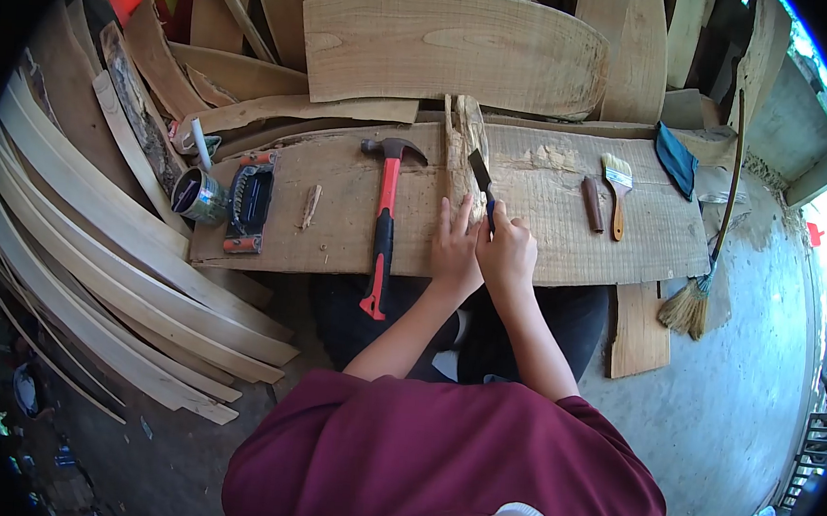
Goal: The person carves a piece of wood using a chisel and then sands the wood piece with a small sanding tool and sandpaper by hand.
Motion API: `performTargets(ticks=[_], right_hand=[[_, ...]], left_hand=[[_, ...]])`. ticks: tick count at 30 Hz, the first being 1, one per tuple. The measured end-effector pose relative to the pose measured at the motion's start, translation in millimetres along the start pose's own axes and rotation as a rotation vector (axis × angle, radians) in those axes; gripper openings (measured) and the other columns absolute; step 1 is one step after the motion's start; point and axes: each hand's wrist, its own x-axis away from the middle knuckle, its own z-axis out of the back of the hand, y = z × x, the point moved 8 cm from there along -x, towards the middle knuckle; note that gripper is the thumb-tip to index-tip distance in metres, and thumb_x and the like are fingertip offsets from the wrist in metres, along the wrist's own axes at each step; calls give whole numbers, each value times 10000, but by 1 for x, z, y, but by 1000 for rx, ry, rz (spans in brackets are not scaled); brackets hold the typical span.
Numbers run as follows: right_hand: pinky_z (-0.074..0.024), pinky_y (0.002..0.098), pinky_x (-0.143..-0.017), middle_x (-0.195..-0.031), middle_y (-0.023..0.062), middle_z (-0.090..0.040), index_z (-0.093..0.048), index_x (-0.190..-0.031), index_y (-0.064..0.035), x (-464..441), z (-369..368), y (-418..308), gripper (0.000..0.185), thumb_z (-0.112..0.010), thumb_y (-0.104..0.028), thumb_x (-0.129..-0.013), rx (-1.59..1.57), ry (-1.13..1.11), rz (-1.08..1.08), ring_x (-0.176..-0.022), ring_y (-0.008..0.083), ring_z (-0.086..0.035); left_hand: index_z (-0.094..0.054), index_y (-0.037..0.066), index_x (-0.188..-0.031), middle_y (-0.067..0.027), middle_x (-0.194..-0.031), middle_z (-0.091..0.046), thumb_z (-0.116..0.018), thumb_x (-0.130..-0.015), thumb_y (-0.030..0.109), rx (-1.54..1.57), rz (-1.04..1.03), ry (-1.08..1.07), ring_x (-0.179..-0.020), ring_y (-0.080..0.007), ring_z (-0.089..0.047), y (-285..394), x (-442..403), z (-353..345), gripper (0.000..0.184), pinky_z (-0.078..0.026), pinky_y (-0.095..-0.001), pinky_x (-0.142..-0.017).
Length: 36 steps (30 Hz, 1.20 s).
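Note:
A rough, splintered strip of wood (461, 156) lies lengthwise across the plank bench (550, 220), its far end reaching the bench's back edge. My left hand (456, 255) rests on the near end of this strip, fingers stretched forward along it. In my right hand (510, 253), closed round the handle, is a chisel (480, 173) with a flat dark blade. The blade slants forward and left over the strip; whether its edge touches the wood I cannot tell. Left of my hands lies a claw hammer (387, 208) with a red and black handle.
On the bench's left are a sanding block (250, 203), a can (199, 195) and a wood chip (312, 205). To the right lie a paintbrush (617, 191), a brown wooden piece (593, 205) and a dark blue cloth (676, 161). Curved wooden strips (134, 277) crowd the left side. A broom (688, 309) leans at right.

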Motion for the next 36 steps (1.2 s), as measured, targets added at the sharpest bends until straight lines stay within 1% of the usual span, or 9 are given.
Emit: performTargets(ticks=[10, 12, 16, 20, 22, 25, 29, 31, 36], right_hand=[[-509, 467, -536, -664, 211, -608, -634, -1096, -41, 0, -4, -2, 323, -621, -229, -833, -8, 59, 1, -590, 385, -631], [-510, 470, -540, -665, 213, -609, -636, -1102, -41, 3, -4, 1, 329, -620, -231, -834, -6, 81, 4, -592, 388, -632], [-511, 465, -557, -666, 230, -621, -655, -1065, -26, -1, 2, 10, 311, -624, -225, -828, -72, 62, 7, -609, 393, -637], [-512, 462, -570, -653, 237, -623, -672, -1009, -12, 6, 13, 11, 285, -630, -220, -819, -131, 59, 19, -616, 397, -635], [-511, 470, -566, -656, 237, -624, -664, -1034, -20, 7, 11, 9, 297, -631, -220, -817, -118, 85, 47, -613, 402, -633], [-510, 474, -566, -653, 235, -621, -645, -1085, -34, -5, 0, 8, 322, -627, -211, -817, -104, -1, 18, -620, 406, -632], [-512, 469, -568, -650, 233, -621, -648, -1075, -37, -5, -3, 11, 314, -632, -212, -815, -99, -27, 31, -619, 406, -632], [-511, 466, -566, -657, 235, -620, -647, -1084, -38, 1, 4, 14, 319, -635, -212, -817, -126, 46, 34, -619, 401, -635], [-508, 460, -557, -686, 241, -619, -643, -1108, -35, -7, 4, 7, 340, -638, -214, -819, -77, -9, 21, -621, 392, -636]], left_hand=[[-638, 94, -1116, -108, -1437, -397, -583, -849, 317, 1, -15, 69, -1345, -437, -311, -2, -2, -1, 351, -465, -490, -918], [-641, 99, -1108, -113, -1436, -395, -579, -851, 294, 40, 15, 27, -1334, -444, -323, -5, 0, -4, 329, -455, -496, -936], [-652, 99, -1089, -122, -1426, -405, -584, -843, 276, 52, 51, -8, -1324, -451, -331, -1, -2, 3, 310, -450, -499, -943], [-664, 95, -1062, -132, -1407, -428, -600, -828, 284, 39, 12, 55, -1314, -463, -337, 2, -3, 10, 308, -465, -504, -922], [-668, 90, -1052, -136, -1401, -433, -607, -822, 286, 29, -1, 69, -1312, -466, -338, 4, -2, 11, 308, -472, -504, -912], [-637, 84, -1107, -136, -1416, -409, -599, -841, 292, 11, 48, 0, -1309, -481, -336, 1, -3, 7, 340, -444, -483, -974], [-638, 82, -1105, -139, -1418, -405, -618, -825, 299, 7, 41, -16, -1300, -484, -349, 4, -2, 10, 355, -443, -489, -973], [-636, 75, -1113, -140, -1404, -425, -629, -816, 310, 33, 66, -41, -1295, -490, -353, 2, -2, 8, 379, -431, -491, -987], [-655, 69, -1048, -173, -1381, -447, -653, -787, 270, 70, 6, 59, -1286, -500, -358, 2, -4, 11, 329, -418, -489, -999]])
